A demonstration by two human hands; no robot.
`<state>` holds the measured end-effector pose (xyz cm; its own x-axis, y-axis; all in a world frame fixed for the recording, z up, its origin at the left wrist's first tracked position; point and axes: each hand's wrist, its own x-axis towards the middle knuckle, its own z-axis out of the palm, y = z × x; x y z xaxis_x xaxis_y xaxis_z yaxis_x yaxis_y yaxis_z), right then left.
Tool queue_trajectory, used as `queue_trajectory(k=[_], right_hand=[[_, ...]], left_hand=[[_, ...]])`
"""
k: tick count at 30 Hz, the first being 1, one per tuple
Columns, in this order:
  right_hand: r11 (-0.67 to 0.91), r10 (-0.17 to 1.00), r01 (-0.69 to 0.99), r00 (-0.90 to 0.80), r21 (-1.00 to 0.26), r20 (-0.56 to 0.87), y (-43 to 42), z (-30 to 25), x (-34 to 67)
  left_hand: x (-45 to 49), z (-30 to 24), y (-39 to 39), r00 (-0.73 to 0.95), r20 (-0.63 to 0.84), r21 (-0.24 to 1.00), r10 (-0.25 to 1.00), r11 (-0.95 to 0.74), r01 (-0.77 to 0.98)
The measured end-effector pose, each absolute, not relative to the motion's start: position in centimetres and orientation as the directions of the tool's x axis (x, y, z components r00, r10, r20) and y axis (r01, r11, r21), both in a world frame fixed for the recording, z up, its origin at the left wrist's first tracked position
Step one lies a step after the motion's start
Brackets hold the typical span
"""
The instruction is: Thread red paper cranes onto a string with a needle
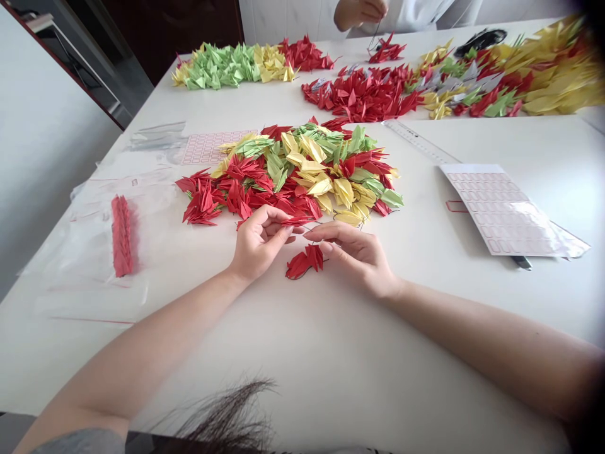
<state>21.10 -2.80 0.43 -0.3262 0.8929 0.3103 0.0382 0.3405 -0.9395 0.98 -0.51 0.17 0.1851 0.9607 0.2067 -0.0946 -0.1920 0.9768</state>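
Note:
My left hand (262,243) pinches a red folded-paper crane (297,221) between thumb and fingers, just in front of the pile. Close by on the right, my right hand (357,255) has its thumb and fingers drawn together on a thin dark thread; the exact grip is hard to make out. Below the fingertips, a small bunch of red paper cranes (305,261) lies on the white table with a loop of dark thread around it. Right behind both hands spreads a pile of red, yellow and green folded-paper cranes (312,167).
Clear plastic bags (94,252) lie at left, one holding a red strip of folded paper (123,236). Label sheets (501,208) and a ruler (418,140) lie at right. More paper piles (363,93) stand farther back, where another person's hand (363,11) holds thread.

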Motion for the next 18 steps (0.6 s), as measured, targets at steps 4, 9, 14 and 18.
queue_trajectory(k=[4,9,14,18], right_hand=[[0.379,0.912,0.056,-0.19,-0.924,0.363,-2.9,0.45,20.98],[0.356,0.934,0.065,-0.039,-0.932,0.354,-2.77,0.14,20.78],[0.339,0.939,0.03,0.039,-0.94,0.34,-2.56,-0.22,20.66],[0.384,0.923,-0.012,0.016,-0.923,0.383,-2.9,-0.14,20.77]], left_hand=[[0.87,0.33,-0.42,0.212,0.182,0.98,0.96,-0.158,-0.122],[0.78,0.29,-0.34,0.236,0.165,0.984,0.958,-0.143,-0.109],[0.63,0.21,0.04,0.225,0.106,0.987,0.969,-0.076,-0.139],[0.29,0.22,0.46,0.228,0.047,0.975,0.973,0.005,-0.223]])
